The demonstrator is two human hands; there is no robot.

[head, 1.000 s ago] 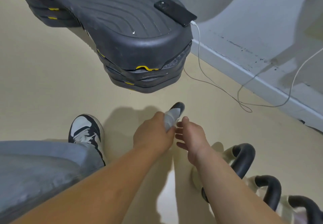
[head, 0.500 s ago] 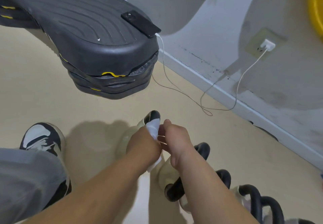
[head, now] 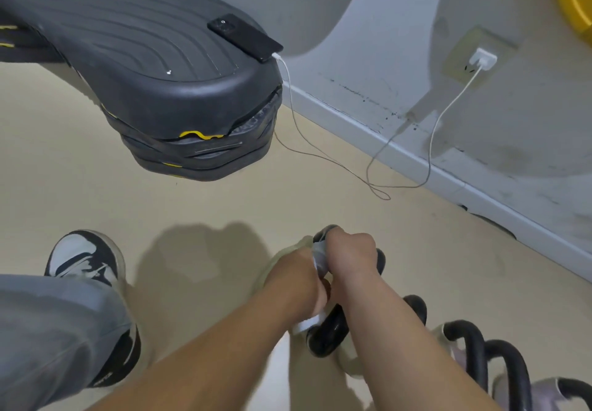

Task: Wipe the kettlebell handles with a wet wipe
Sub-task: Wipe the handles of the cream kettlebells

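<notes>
A row of pale kettlebells with black handles runs along the floor from the centre to the bottom right. My left hand [head: 296, 280] grips a white wet wipe [head: 307, 324] wrapped round the black handle [head: 330, 330] of the nearest kettlebell. My right hand [head: 350, 255] closes over the top of the same handle, right beside the left hand, with a fold of the wipe between them. The kettlebell's pale body is mostly hidden under my hands. More black handles [head: 474, 343] stand behind, toward the lower right.
A stack of black aerobic steps [head: 153, 74] looms at the upper left, with a phone [head: 245, 37] on top charging by a white cable [head: 432, 141] from a wall socket [head: 480, 61]. My shoe [head: 85, 258] and grey trouser leg are at the left. The wall skirting runs diagonally on the right.
The view has shifted so more kettlebells show. My right hand moved from beside the wipe onto the top of the handle; my left hand slid the wipe down along it.
</notes>
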